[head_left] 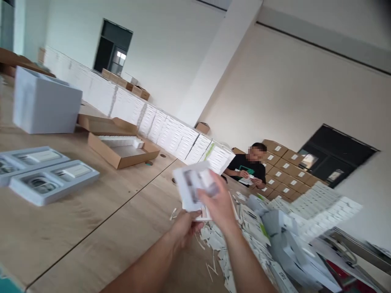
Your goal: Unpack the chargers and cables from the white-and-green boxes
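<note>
My right hand [222, 203] is closed on the right side of a white packaging tray [185, 188], which is tilted over the table and blurred by motion. Grey and dark shapes show in the tray's recesses; I cannot make out what they are. My left hand [182, 224] pinches the lower edge of the tray or of a white piece just beneath it; the overlap hides which. Beneath both hands, white paper scraps [214, 238] lie on the wooden table [122, 236]. On the left, a similar white tray [91, 174] holds a coiled cable [42, 185] and a white block [75, 171].
An open brown carton [122, 159] and a large white box [49, 101] stand at left. White boxes [171, 134] line the far edge. A seated co-worker [249, 165] handles a small white item near stacked cartons [281, 171]. Paper waste [287, 244] is heaped at right.
</note>
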`<state>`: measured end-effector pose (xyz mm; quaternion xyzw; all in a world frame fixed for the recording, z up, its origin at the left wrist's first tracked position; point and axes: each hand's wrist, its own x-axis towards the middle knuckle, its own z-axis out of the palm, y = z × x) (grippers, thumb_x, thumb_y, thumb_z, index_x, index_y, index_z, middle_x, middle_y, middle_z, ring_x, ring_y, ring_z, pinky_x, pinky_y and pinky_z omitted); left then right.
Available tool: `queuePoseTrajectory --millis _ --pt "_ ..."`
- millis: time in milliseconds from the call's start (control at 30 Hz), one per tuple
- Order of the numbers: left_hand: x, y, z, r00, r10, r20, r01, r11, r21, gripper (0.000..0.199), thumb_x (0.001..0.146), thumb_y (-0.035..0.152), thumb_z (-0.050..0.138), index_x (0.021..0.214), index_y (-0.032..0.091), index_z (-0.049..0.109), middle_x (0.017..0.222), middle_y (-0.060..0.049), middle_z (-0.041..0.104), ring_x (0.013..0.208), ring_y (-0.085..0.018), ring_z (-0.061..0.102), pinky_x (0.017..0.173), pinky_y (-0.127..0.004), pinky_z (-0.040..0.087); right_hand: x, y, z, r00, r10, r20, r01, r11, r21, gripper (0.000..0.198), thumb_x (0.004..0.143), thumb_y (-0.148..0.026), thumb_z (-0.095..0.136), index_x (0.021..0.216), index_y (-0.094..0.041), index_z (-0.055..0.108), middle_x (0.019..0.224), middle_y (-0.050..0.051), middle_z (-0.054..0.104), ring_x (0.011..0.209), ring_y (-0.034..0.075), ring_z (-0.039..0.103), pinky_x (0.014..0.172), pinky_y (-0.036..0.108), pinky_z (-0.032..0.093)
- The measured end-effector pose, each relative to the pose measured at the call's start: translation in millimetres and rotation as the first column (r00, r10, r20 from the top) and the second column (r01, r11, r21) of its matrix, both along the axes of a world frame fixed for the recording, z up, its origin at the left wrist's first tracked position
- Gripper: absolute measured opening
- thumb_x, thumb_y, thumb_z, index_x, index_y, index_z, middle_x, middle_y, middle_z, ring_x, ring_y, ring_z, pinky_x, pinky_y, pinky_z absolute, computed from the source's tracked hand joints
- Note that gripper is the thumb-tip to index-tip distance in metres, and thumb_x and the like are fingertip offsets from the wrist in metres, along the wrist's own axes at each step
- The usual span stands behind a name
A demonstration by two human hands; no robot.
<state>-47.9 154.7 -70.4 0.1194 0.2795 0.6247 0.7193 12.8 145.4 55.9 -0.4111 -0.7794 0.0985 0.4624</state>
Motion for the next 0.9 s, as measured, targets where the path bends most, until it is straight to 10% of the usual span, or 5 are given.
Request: queuePoseTrajectory --millis 200,467,600,767,900 --pt "7.9 -7.0 -1.4 0.997 -0.049 -0.053 0.053 0.996 0.073 0.035 0.068 0.016 0.079 0.098 0.015 0.061 0.101 -0.009 0.073 0.079 -0.016 0.069 0.062 -0.023 0.056 187.9 20.0 -26.8 0.764 -0.610 -0.209 0.596 0.792 -0.133 0.073 0.067 -0.054 0.069 0.131 -0.023 0.053 0.132 0.015 0.046 0.121 0.039 0.045 0.099 0.052 0.038" --pt "23.5 -19.8 -1.5 0.958 -0.128 -0.258 0.161 0.981 0.110 0.036 0.068 0.017 0.080 0.099 0.014 0.062 0.105 -0.013 0.072 0.084 -0.020 0.070 0.066 -0.025 0.058 216.9 15.4 -121.0 0.709 -0.700 -0.084 0.704 0.710 0.025 0.067 0.072 -0.051 0.064 0.131 -0.022 0.052 0.130 0.016 0.045 0.127 0.039 0.036 0.107 0.055 0.027" --pt "27.2 -20.8 -0.7 0.944 -0.144 -0.298 0.184 0.977 0.111 0.034 0.071 0.016 0.079 0.101 0.015 0.063 0.111 -0.012 0.071 0.088 -0.019 0.069 0.072 -0.027 0.059 206.0 0.6 -117.7 0.747 -0.661 -0.064 0.660 0.750 -0.042 0.069 0.075 -0.054 0.062 0.135 -0.021 0.050 0.143 0.017 0.034 0.133 0.040 0.029 0.107 0.057 0.026" --pt "29.6 -21.4 2.4 0.980 -0.085 -0.182 0.111 0.984 0.139 0.037 0.073 0.010 0.076 0.107 0.017 0.064 0.112 -0.010 0.071 0.093 -0.020 0.069 0.077 -0.029 0.060 186.7 -20.3 -106.0 0.929 -0.329 -0.171 0.305 0.940 -0.151 0.049 0.094 -0.047 0.043 0.141 -0.031 0.042 0.147 0.006 0.040 0.139 0.028 0.030 0.113 0.049 0.026" --pt "39.2 -26.4 2.4 0.995 -0.026 -0.094 0.043 0.983 0.179 0.043 0.074 0.008 0.074 0.114 0.021 0.062 0.111 -0.006 0.071 0.092 -0.018 0.069 0.079 -0.028 0.059 165.5 -27.1 -109.3 0.870 -0.247 -0.426 0.133 0.951 -0.279 0.075 0.088 -0.050 0.056 0.150 -0.035 0.016 0.158 0.004 0.020 0.142 0.028 0.026 0.112 0.049 0.031"
